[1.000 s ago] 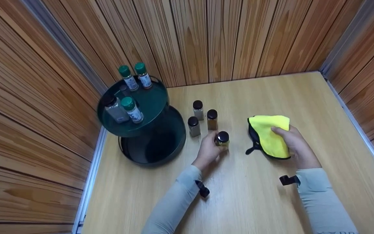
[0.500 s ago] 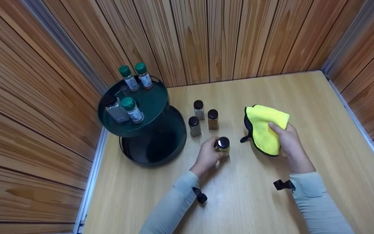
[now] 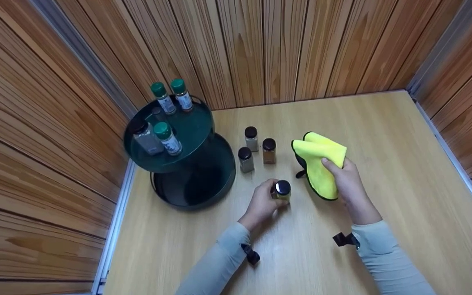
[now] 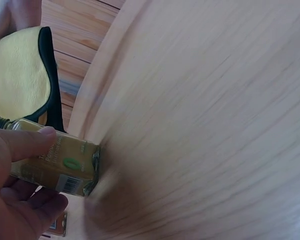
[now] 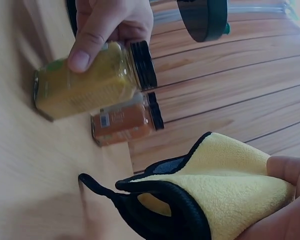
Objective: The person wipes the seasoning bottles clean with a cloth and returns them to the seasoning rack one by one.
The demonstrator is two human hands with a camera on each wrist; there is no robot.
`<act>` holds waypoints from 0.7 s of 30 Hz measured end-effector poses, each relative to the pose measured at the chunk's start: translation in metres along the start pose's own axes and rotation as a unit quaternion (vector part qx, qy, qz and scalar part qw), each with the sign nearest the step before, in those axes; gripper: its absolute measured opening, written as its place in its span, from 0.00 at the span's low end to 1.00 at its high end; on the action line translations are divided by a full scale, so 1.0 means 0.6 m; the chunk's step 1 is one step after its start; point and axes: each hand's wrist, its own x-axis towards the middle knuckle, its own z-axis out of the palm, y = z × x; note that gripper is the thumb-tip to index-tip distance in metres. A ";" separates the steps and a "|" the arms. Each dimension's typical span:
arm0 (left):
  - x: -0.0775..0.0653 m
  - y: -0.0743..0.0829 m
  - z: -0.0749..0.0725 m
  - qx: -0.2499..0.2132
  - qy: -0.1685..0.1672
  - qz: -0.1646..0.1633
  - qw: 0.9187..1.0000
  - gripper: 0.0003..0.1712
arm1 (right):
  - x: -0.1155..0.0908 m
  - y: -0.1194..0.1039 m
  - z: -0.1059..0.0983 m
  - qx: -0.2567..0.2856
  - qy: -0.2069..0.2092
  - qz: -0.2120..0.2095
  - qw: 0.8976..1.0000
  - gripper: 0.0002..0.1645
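My left hand [image 3: 260, 203] grips a square spice jar [image 5: 85, 85] with a black lid and yellow powder inside, thumb on one side and fingers on the other. The jar's base is close over the table in the left wrist view. To its right, my right hand [image 3: 348, 180] pinches a folded yellow cloth [image 3: 320, 166] with black edging and a small black hanging loop [image 5: 97, 187]. The cloth hangs beside the jar, a short gap apart. Beyond the left hand stand three more dark-lidded jars: an orange one [image 3: 269, 151] and two greyish ones, the nearer [image 3: 246, 159] and the farther [image 3: 251, 139].
A dark green two-tier round rack [image 3: 199, 135] stands at the left. Its upper tier bears several jars, among them a green-lidded jar [image 3: 168, 139] and a larger dark-lidded jar [image 3: 146, 137]. Wood-plank walls [image 3: 277, 49] enclose the table [image 3: 301, 254] at the back and sides.
My left hand has drawn the yellow-powder jar a little toward me. My right hand has moved left with the cloth, bringing it closer to the jar.
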 end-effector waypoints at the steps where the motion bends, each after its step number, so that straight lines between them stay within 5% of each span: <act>1: -0.002 -0.001 0.001 0.001 -0.002 0.001 1.000 0.29 | -0.002 0.002 0.003 -0.010 -0.002 0.001 1.000 0.39; 9: -0.006 -0.003 0.001 -0.004 -0.005 0.023 1.000 0.29 | -0.010 0.010 0.022 -0.027 -0.015 0.015 0.999 0.41; 21: -0.003 -0.003 0.001 -0.038 -0.017 0.006 0.999 0.28 | -0.015 0.027 0.075 -0.093 -0.026 -0.007 0.995 0.35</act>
